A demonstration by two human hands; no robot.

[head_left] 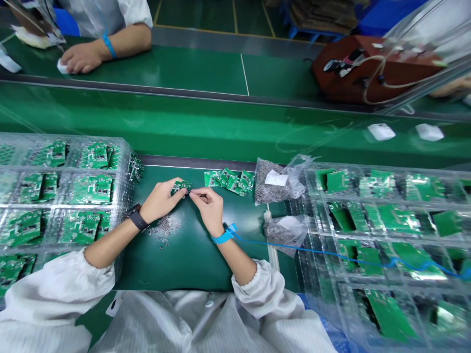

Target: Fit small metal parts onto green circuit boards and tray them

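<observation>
My left hand point(162, 198) holds a small green circuit board point(181, 186) above the green table point(176, 269). At the board's right edge, the fingers of my right hand point(209, 206) are pinched together; whatever they hold is too small to make out. Below my left hand lies a loose pile of tiny metallic parts point(165, 225). Several green boards point(231, 180) rest in an overlapping row behind and to the right of my hands. A clear bag of small parts point(270, 189) lies right of them, with a second bag point(285, 233) nearer to me.
Clear compartment trays with green boards stand at the left point(88, 189) and right point(397, 218). A blue cord point(312, 250) runs from my right wrist across the right tray. Beyond the green partition point(206, 132) are another person's hand point(83, 58) and a red-brown machine point(368, 73).
</observation>
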